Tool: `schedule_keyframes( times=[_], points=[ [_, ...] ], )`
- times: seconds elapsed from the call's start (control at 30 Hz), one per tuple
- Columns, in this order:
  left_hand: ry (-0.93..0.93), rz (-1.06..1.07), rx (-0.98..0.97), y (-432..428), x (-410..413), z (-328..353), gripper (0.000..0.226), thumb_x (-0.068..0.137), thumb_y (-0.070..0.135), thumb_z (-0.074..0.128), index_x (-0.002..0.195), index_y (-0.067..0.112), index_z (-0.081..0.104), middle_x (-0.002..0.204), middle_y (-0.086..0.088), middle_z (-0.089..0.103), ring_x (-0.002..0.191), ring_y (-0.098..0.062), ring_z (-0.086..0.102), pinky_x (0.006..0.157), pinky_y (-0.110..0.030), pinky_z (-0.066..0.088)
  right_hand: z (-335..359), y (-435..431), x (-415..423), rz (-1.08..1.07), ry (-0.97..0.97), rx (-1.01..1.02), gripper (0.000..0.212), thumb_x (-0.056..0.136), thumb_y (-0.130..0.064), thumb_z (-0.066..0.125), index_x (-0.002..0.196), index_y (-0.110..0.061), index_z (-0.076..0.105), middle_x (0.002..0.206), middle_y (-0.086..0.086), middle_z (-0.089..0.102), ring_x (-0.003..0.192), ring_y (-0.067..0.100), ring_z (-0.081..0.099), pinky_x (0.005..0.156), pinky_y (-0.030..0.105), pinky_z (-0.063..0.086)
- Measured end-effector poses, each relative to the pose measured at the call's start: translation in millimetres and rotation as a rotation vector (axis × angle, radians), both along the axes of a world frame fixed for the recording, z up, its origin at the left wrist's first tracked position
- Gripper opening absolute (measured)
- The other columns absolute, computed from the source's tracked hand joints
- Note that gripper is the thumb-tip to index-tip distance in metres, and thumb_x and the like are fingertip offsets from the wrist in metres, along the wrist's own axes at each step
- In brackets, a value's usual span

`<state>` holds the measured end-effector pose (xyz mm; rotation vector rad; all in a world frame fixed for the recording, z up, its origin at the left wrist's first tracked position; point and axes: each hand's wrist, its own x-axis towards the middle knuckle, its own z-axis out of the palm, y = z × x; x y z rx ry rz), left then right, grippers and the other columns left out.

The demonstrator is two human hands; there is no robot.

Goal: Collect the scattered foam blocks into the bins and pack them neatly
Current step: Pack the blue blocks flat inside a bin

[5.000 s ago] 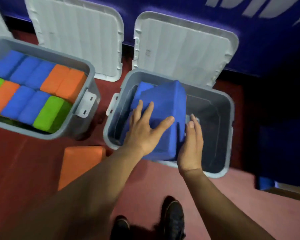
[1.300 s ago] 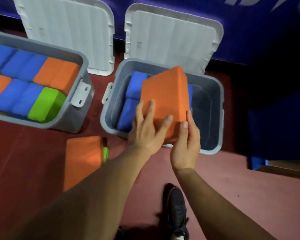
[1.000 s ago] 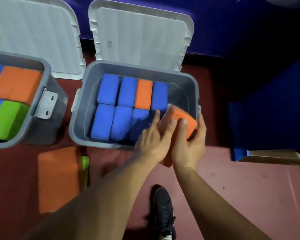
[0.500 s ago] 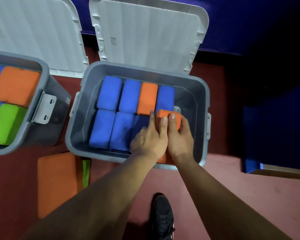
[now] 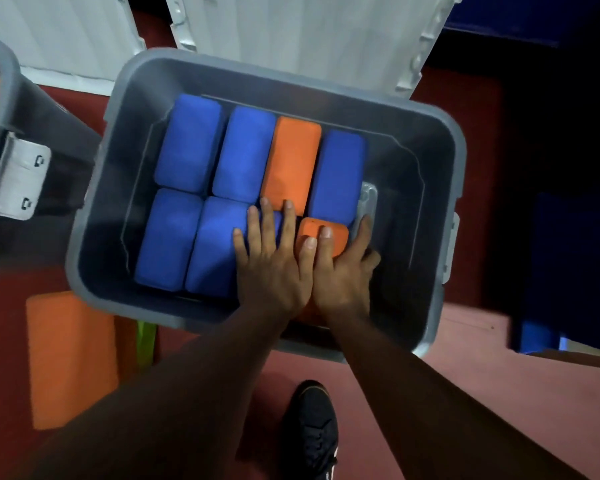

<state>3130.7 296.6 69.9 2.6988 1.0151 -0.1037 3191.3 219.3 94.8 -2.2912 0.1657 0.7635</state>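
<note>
Orange block (image 5: 323, 233) sunk deeper, mostly hidden under left hand (image 5: 271, 271), right hand (image 5: 343, 277).

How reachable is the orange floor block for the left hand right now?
Probably yes. The orange floor block lies uncovered beside the left forearm; the left hand, flat inside the bin, holds nothing and need only lift over the near rim.
</note>
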Motion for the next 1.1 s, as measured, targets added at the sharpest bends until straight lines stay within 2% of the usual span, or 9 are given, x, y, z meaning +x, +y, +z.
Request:
schedule_keyframes(
  times=[0.1,0.3,0.5,0.6,0.67,0.77,0.87,1.0,1.1],
  points=[
    [0.044,-0.031,0.1,-1,-1,-13,0.065,0.107,0.052,0.012,0.161,0.019,0.022,0.166,-0.018,0.017,0.154,-0.034,0.017,0.12,-0.058,0.017,-19,2,0,-0.013,-0.007,-0.032,0.079,0.094,-0.074,0.036,0.156,-0.045,-0.002,0.156,0.015,0.024,0.141,0.039,0.037,0.106,0.057,0.041],
    [0.057,-0.03,0.154,-1,0,-20,0.063,0.106,0.051,0.011,0.162,0.021,0.02,0.168,-0.016,0.015,0.155,-0.031,0.015,0.121,-0.057,0.011,-30,4,1,0.03,-0.049,-0.046,0.079,0.095,-0.07,0.039,0.158,-0.035,0.007,0.153,0.012,0.03,0.136,0.037,0.042,0.103,0.053,0.044],
    [-0.052,-0.005,0.168,-2,-1,-25,0.062,0.108,0.051,0.018,0.159,0.018,0.029,0.165,-0.016,0.024,0.153,-0.03,0.022,0.12,-0.058,0.018,-23,5,2,0.008,-0.003,-0.093,0.08,0.096,-0.069,0.037,0.158,-0.027,0.009,0.152,0.019,0.032,0.139,0.041,0.038,0.107,0.054,0.036],
    [-0.168,0.024,0.11,5,-4,-10,0.065,0.106,0.054,0.019,0.155,0.016,0.04,0.162,-0.014,0.032,0.151,-0.028,0.03,0.12,-0.056,0.022,-14,10,-7,-0.015,-0.163,-0.177,0.075,0.096,-0.066,0.036,0.154,-0.02,0.024,0.146,0.015,0.037,0.138,0.038,0.037,0.11,0.053,0.03],
    [-0.247,0.036,0.053,15,-15,9,0.067,0.105,0.055,0.017,0.153,0.015,0.043,0.161,-0.014,0.034,0.15,-0.028,0.031,0.12,-0.054,0.022,-4,16,-23,0.038,-0.318,-0.151,0.071,0.095,-0.065,0.033,0.149,-0.02,0.034,0.14,0.01,0.041,0.135,0.033,0.038,0.111,0.053,0.028],
    [-0.335,0.067,0.068,37,-55,29,0.064,0.105,0.051,0.022,0.15,0.013,0.048,0.158,-0.015,0.039,0.146,-0.032,0.037,0.116,-0.054,0.03,8,34,-59,0.126,-0.406,-0.088,0.069,0.093,-0.063,0.03,0.147,-0.02,0.037,0.141,0.006,0.042,0.136,0.026,0.034,0.112,0.053,0.025],
    [-0.38,0.049,0.182,55,-114,38,0.055,0.107,0.043,0.035,0.146,0.009,0.052,0.154,-0.018,0.044,0.14,-0.034,0.046,0.111,-0.053,0.037,17,55,-100,0.165,-0.46,-0.068,0.066,0.095,-0.059,0.029,0.147,-0.019,0.038,0.146,0.005,0.043,0.14,0.024,0.034,0.113,0.05,0.024],
    [-0.326,0.046,0.185,76,-196,47,0.05,0.103,0.036,0.042,0.141,0.007,0.056,0.151,-0.019,0.048,0.13,-0.037,0.053,0.104,-0.053,0.041,27,80,-164,0.241,-0.469,0.012,0.061,0.099,-0.055,0.03,0.146,-0.019,0.04,0.145,0.003,0.044,0.14,0.024,0.037,0.113,0.051,0.025],
    [-0.249,0.055,0.141,89,-254,53,0.054,0.103,0.041,0.038,0.143,0.008,0.054,0.15,-0.019,0.047,0.128,-0.039,0.052,0.101,-0.051,0.04,35,94,-216,0.361,-0.482,0.075,0.055,0.1,-0.051,0.035,0.145,-0.019,0.041,0.142,0.006,0.045,0.136,0.025,0.041,0.113,0.052,0.027]
  ],
)
